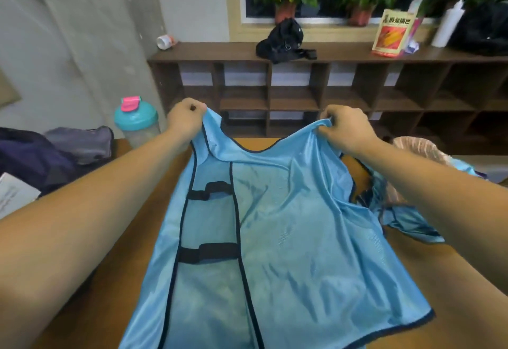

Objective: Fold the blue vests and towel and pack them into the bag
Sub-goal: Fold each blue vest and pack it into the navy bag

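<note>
Left grip (185,119), right grip (347,128) pinch one vest (288,238).

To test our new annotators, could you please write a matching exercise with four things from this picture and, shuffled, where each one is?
Things
1. blue vest
2. shaker bottle
3. black pouch
4. white pump bottle

Places
A. far right on the shelf top
B. gripped at its shoulders by the left hand and right hand
C. upright, left of the left hand
D. on the shelf top in front of the leftmost plant pot

Pairs: 1-B, 2-C, 3-D, 4-A
</note>
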{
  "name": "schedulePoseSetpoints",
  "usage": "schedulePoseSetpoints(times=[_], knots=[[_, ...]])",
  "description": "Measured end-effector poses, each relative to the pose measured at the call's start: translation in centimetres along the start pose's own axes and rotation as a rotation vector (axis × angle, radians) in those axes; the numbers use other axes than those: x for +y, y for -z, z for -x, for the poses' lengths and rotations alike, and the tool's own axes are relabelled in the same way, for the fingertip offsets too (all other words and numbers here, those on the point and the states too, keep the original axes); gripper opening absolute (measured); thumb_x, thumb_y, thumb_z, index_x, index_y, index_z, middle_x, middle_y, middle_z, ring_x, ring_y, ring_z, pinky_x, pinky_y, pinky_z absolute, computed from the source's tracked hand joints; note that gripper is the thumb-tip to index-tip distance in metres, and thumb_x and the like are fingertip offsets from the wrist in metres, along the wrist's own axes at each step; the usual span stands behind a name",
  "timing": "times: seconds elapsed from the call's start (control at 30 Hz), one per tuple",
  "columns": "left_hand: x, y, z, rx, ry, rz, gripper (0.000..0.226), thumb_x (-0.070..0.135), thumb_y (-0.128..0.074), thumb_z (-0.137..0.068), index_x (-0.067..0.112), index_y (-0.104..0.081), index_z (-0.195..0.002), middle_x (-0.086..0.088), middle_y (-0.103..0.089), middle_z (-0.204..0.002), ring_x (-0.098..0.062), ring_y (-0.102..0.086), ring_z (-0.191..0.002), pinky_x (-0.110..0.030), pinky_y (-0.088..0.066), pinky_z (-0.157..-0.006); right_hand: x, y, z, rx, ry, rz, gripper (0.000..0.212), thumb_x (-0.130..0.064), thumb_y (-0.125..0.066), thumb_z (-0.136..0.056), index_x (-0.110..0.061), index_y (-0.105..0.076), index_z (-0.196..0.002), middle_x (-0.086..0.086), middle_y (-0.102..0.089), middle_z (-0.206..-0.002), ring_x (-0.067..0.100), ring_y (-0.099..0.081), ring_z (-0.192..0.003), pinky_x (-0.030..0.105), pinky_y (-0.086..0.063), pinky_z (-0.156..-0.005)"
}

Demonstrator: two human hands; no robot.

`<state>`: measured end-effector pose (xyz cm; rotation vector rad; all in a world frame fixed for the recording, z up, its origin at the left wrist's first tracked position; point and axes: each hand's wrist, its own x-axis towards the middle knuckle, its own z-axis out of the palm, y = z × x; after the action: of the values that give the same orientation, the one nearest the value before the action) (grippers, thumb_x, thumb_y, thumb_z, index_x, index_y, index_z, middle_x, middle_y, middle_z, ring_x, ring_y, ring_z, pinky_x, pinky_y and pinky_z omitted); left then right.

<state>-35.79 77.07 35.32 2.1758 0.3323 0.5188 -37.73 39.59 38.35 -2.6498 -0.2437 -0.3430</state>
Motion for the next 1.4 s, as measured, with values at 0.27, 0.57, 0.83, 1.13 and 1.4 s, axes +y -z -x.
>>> schedulePoseSetpoints(times=[0.27, 0.57, 0.83, 1.13, 1.4], knots=[[-1.2, 1.3, 3.9, -0.028, -0.032, -0.189, 0.069, 0.018, -0.082, -0.083, 0.025, -0.049, -0.144, -0.006, -0.044, -0.145, -0.025, -0.056, -0.125, -0.042, -0.047, -0.111, -0.7, -1.5, 2.7, -0.067, 0.110, 0.213, 0.050, -0.037, -0.071, -0.093, -0.027, -0.055, -0.139, 0.005, -0.049, -0.135, 0.031, -0.044, -0.130, 0.048, -0.029, -0.110], [-3.2, 3.0, 14.7, -0.254, -0.132, -0.469, 0.047, 0.037, -0.067, -0.098, 0.024, -0.054, -0.141, -0.005, -0.034, -0.155, -0.031, -0.042, -0.142, -0.046, -0.039, -0.116, -5.0, -6.2, 16.6, -0.319, 0.411, -0.035, 0.049, -0.057, -0.060, -0.099, -0.026, -0.061, -0.138, -0.002, -0.055, -0.139, 0.024, -0.053, -0.130, 0.046, -0.040, -0.113], [-5.8, 4.4, 22.7, -0.331, -0.155, -0.668, 0.065, 0.068, -0.024, -0.106, 0.037, -0.027, -0.163, 0.011, -0.022, -0.173, -0.015, -0.018, -0.160, -0.048, -0.024, -0.121, -4.7, -8.6, 22.1, -0.364, 0.513, 0.112, 0.071, -0.074, -0.024, -0.106, -0.037, -0.029, -0.166, -0.007, -0.018, -0.176, 0.017, -0.016, -0.162, 0.037, -0.017, -0.130], [-7.5, 6.1, 20.8, -0.291, -0.152, -0.622, 0.050, 0.029, -0.041, -0.111, 0.029, -0.037, -0.161, -0.001, -0.044, -0.160, -0.032, -0.047, -0.141, -0.047, -0.043, -0.107, -0.4, -6.7, 18.1, -0.421, 0.504, 0.150, 0.065, -0.072, -0.027, -0.107, -0.045, -0.023, -0.166, -0.018, -0.010, -0.175, 0.006, -0.005, -0.162, 0.035, -0.009, -0.132], [-6.0, 10.2, 24.7, -0.088, -0.388, -0.513, 0.063, -0.009, -0.054, -0.086, 0.021, -0.060, -0.141, -0.001, -0.049, -0.154, -0.032, -0.058, -0.132, -0.044, -0.056, -0.098, -2.2, -4.8, 21.8, -0.258, 0.470, 0.141, 0.069, -0.070, -0.032, -0.106, -0.035, -0.031, -0.165, -0.004, -0.028, -0.172, 0.019, -0.029, -0.155, 0.041, -0.029, -0.126]])
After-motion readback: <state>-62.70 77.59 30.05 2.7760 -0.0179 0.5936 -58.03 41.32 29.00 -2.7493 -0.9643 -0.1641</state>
